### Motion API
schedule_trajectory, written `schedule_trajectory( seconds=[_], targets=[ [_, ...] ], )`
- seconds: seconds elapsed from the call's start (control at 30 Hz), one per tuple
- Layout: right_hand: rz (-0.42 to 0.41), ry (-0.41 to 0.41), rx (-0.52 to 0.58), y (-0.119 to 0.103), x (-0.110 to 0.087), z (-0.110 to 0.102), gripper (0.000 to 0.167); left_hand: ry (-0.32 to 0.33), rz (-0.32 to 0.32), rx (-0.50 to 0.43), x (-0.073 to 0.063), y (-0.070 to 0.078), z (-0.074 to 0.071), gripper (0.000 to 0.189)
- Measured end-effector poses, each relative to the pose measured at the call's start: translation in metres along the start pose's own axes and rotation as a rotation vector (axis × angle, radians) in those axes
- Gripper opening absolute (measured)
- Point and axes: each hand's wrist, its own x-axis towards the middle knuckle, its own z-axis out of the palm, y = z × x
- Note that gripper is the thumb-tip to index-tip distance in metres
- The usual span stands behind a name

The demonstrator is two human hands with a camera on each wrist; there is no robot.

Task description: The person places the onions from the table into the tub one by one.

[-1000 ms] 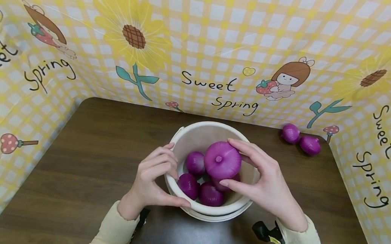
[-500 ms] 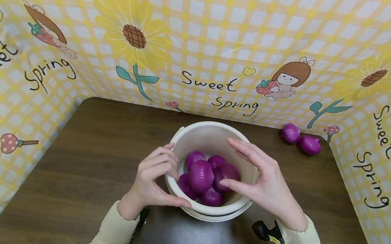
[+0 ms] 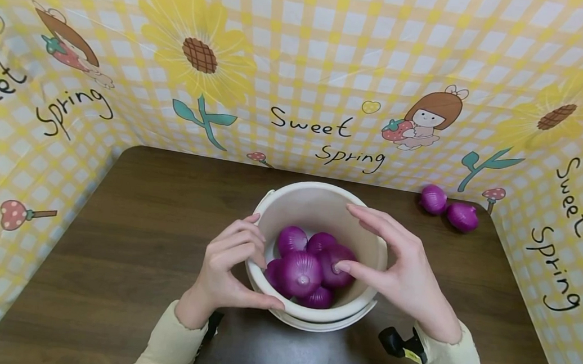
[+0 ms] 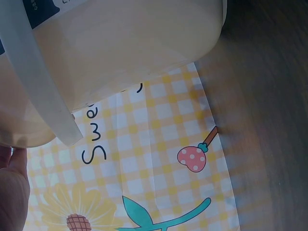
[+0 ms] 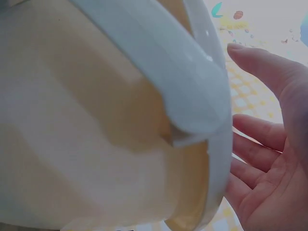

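Note:
A cream-white bucket (image 3: 315, 206) stands on the table with several purple onions in it. One large onion (image 3: 301, 276) lies on top of the pile, toward the near left. My left hand (image 3: 229, 268) grips the bucket's left rim, thumb along the near edge. Over the right side of the opening is my right hand (image 3: 404, 269), holding nothing, thumb and fingers spread apart. Its thumb overlaps another onion (image 3: 334, 261) in the head view. From the right wrist, that hand (image 5: 281, 139) appears beyond the rim, with the handle (image 5: 159, 62) in front. The left wrist view shows the bucket wall (image 4: 144, 43).
Two more onions, one (image 3: 433, 199) beside another (image 3: 462, 217), lie at the table's far right corner. A yellow checked cloth (image 3: 300, 53) rises behind the dark wooden table (image 3: 130, 238) and along both sides. The bucket's handle hangs down at its near side.
My right hand has let go of the large onion, which dropped onto the others and rolled toward the near left. The right hand then shifted slightly right. My left hand stayed put.

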Motion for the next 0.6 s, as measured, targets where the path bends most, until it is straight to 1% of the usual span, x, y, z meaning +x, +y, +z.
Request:
schedule_trajectory(
  seconds=[0.13,0.33,0.47,0.6],
  targets=[
    [0.003,0.023,0.019,-0.009,0.004,-0.003,0.075,0.003,0.004,0.001,0.001,0.000,0.000,0.057],
    [0.030,0.046,0.024,-0.007,0.004,-0.006,0.070,0.001,0.001,0.002,0.001,0.000,0.000,0.057],
    [0.069,0.064,0.036,0.002,0.002,-0.009,0.070,0.002,0.004,0.001,0.001,0.000,0.000,0.057],
    [0.105,0.086,0.061,0.020,-0.003,-0.013,0.072,0.001,0.005,-0.001,0.001,0.000,0.000,0.057]
  ],
)
